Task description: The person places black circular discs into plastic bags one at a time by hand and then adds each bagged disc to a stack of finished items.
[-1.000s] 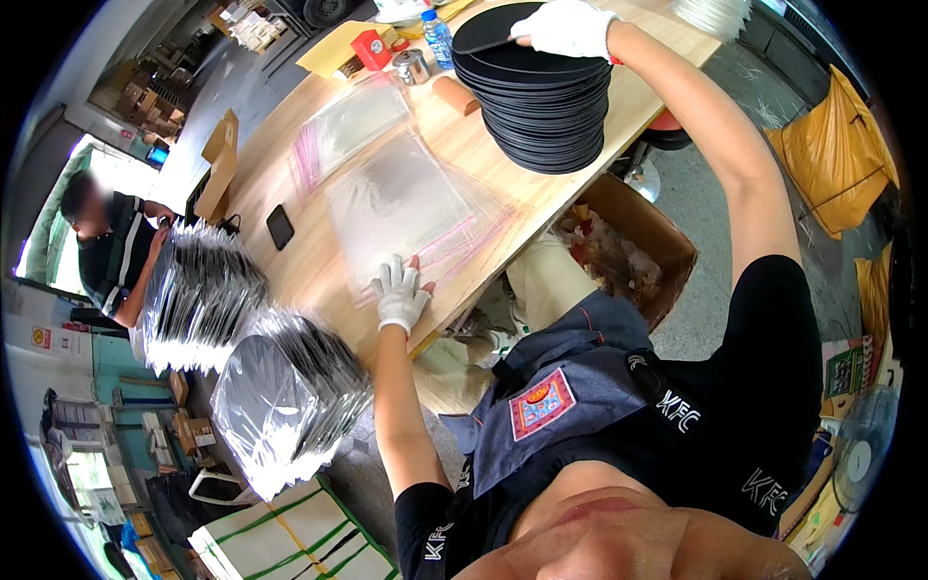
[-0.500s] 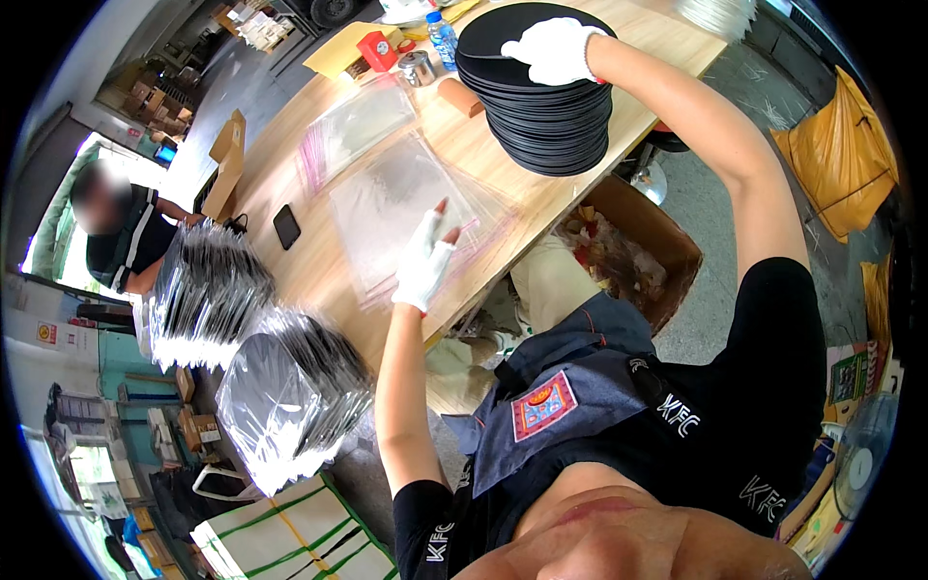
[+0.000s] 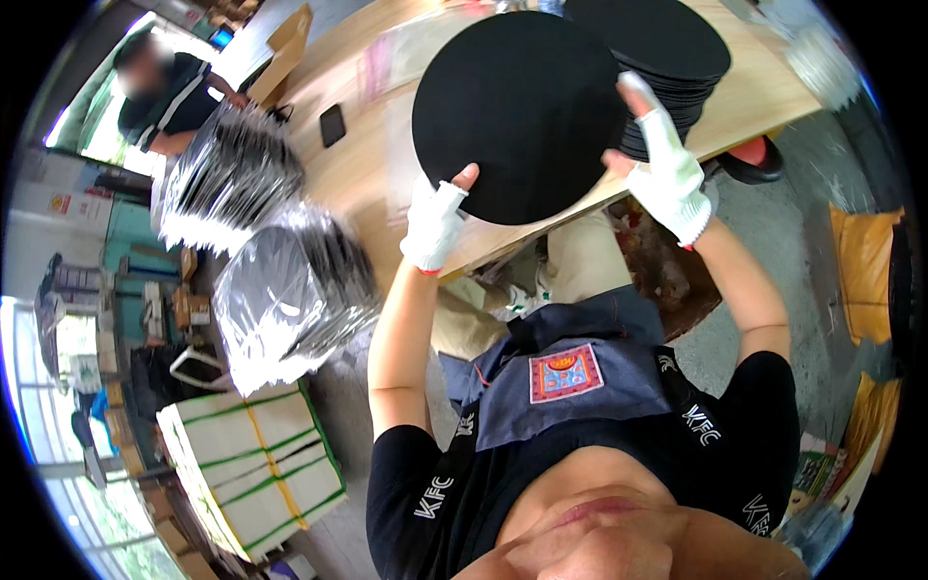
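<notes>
A large black round disc (image 3: pixel 517 116) hovers over the near side of the table, hiding part of the clear plastic bags (image 3: pixel 398 58) beneath. My left hand (image 3: pixel 435 224), in a white glove with bare fingertips, grips its lower left edge, thumb on top and the other fingers hidden under it. At the disc's right edge is my right hand (image 3: pixel 665 169), gloved alike, fingers stretched and apart, fingertips touching or very near the rim. Behind it stands a tall stack of black discs (image 3: pixel 667 39), partly covered by the held disc.
Bagged black discs form two piles (image 3: pixel 227 179), (image 3: pixel 290 300) at the left. A phone (image 3: pixel 333 125) lies on the wooden table (image 3: pixel 754 97). A co-worker (image 3: pixel 164 97) is at the far left. Below the table edge stands a carton of scraps (image 3: pixel 667 275); a strapped white block (image 3: pixel 253 469) is lower left.
One disc has come off the stack and now lies over the bags. My right hand moved from the stack top toward me; my left hand has taken hold of the disc's edge.
</notes>
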A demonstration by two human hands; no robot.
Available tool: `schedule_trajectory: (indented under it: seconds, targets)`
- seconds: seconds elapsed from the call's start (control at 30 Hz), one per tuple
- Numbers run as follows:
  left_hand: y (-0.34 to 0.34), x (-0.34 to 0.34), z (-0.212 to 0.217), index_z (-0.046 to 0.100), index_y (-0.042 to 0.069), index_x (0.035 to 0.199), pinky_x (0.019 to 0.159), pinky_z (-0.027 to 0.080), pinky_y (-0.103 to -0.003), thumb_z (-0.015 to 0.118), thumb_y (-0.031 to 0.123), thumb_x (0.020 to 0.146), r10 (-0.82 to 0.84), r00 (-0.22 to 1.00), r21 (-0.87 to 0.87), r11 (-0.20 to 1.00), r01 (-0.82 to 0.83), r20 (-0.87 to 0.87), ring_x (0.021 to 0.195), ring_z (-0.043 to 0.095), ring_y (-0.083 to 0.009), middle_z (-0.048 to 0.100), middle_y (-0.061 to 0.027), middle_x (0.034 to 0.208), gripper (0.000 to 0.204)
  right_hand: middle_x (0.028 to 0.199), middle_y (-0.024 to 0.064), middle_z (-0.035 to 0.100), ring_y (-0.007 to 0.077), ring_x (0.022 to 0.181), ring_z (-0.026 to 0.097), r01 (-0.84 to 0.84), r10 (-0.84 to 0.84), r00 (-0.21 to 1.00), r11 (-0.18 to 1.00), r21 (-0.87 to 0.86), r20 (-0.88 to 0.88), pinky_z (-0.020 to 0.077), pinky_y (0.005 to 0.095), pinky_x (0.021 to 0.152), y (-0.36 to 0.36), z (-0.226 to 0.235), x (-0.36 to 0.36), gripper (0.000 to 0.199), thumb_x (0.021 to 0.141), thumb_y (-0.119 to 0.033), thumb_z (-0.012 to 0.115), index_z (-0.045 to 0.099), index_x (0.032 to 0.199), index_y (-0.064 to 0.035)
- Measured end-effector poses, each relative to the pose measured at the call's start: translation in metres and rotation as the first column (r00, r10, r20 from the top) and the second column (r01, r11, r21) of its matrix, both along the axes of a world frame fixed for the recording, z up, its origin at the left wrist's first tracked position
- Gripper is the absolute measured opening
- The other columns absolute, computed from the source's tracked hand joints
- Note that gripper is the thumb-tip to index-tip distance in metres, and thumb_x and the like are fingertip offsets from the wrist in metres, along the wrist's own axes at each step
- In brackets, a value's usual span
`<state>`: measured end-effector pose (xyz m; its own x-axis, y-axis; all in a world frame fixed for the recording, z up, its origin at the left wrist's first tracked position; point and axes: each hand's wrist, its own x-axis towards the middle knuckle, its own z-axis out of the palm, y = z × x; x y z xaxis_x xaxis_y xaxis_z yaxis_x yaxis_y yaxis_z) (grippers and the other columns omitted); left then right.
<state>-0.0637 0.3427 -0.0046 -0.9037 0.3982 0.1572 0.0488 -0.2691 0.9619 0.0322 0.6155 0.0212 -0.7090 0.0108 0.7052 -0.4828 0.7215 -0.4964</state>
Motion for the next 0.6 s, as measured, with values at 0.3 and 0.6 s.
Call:
schedule_trajectory:
  seconds: [0.3, 0.6]
  targets:
    - [-0.058, -0.023, -0.089, 0.062, 0.002, 0.103, 0.074, 0.047, -0.026, 0.078, 0.007, 0.070, 0.184, 0.939, -0.346, 0.895, -0.282, -0.290, 0.079, 0.055, -0.0093, 0.066, -0.0009, 0.089, 0.037, 0.134, 0.0199, 0.047, 0.0252, 0.126, 0.043, 0.162, 0.156, 0.855, 0.825, -0.542, 0.494, 0.0330, 0.0339, 0.104, -0.050, -0.154, -0.072, 0.071, 0.087, -0.030, 0.066, 0.032, 0.140, 0.0017]
    - [-0.031, -0.015, -0.089, 0.047, 0.006, 0.129, 0.080, 0.047, -0.030, 0.064, 0.020, 0.086, 0.315, 0.935, -0.265, 0.899, -0.348, -0.160, 0.091, 0.057, -0.0173, 0.061, -0.0087, 0.108, 0.048, 0.097, 0.0111, 0.063, 0.0193, 0.089, 0.058, -0.005, 0.286, 0.784, 0.890, -0.455, 0.551, 0.0455, 0.0303, 0.081, 0.011, -0.147, -0.013, 0.040, 0.092, -0.027, 0.058, 0.055, 0.118, 0.0026]
